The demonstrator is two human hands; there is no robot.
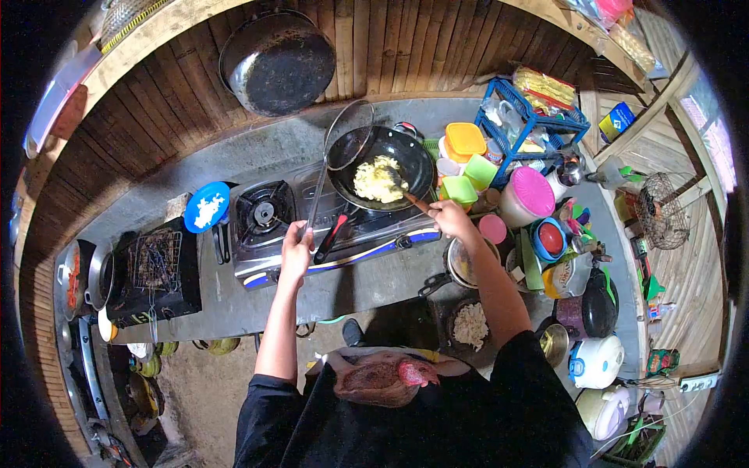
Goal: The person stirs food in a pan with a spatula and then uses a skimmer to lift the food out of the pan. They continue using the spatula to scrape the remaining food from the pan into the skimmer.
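Observation:
My left hand is closed round the long handle of a wire strainer, whose round mesh is held up over the left side of a black wok. My right hand grips a wooden-handled spatula, and its blade rests in the yellow-white food inside the wok. The wok sits on the right burner of a two-burner gas stove. A black and red handle extends from the wok toward me, between my hands.
Left of the stove are a blue plate with white pieces and a grill rack. Colourful containers, a blue basket and a pink-lidded tub crowd the right. A pan of pale food stands near my right forearm.

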